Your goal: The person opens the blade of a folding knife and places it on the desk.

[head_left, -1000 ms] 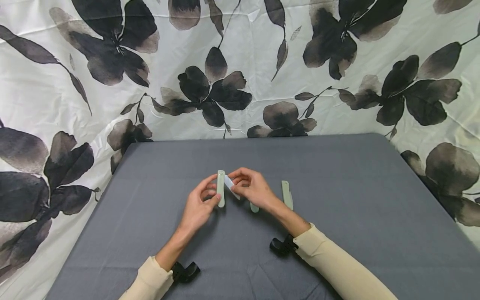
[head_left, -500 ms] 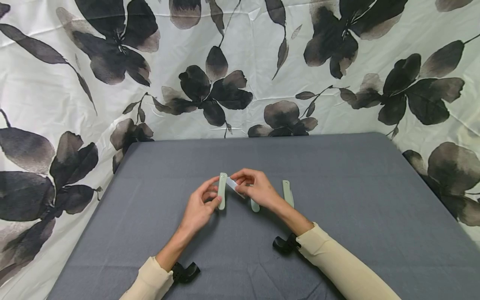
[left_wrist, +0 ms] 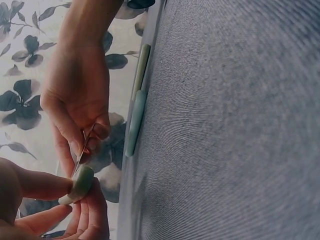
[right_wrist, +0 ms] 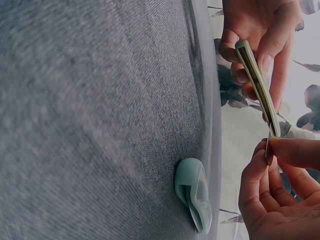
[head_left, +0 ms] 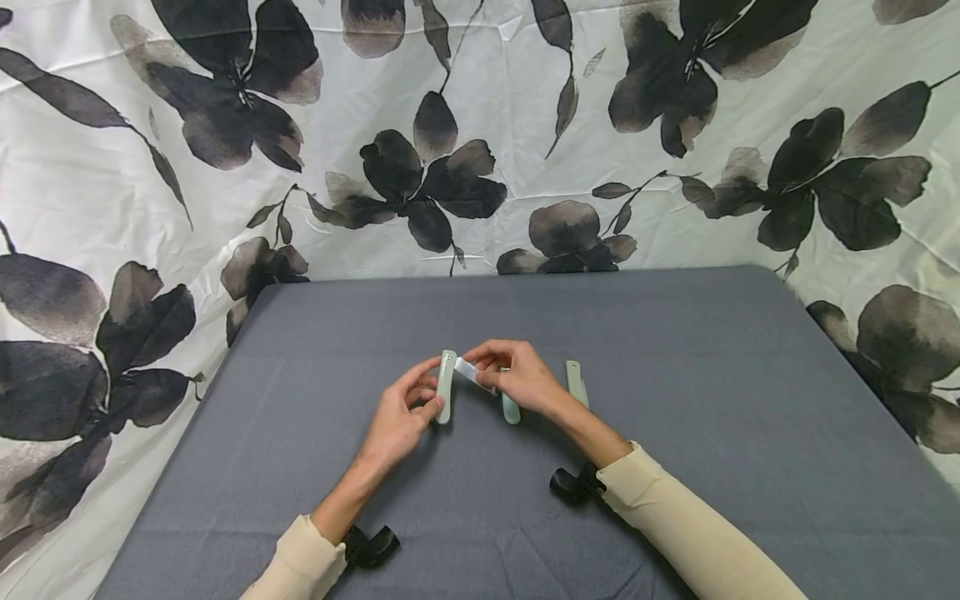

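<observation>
Count: we've got three pale green folding knives and two hands over one grey table [head_left: 315, 433].
Left hand [head_left: 397, 417]: we see thumb and fingers pinching the raised knife's handle [head_left: 446, 387], closed right onto it.
Blade [head_left: 474, 375]: swung partway out, held up between both hands.
Right hand [head_left: 525, 379]: pinching that blade, thumb against fingertips, basically no gap.
Middle knife [head_left: 511, 409]: on the table, partly behind the right hand for us.
Right knife [head_left: 575, 383]: on the table too, lower end hidden by the forearm.
</observation>
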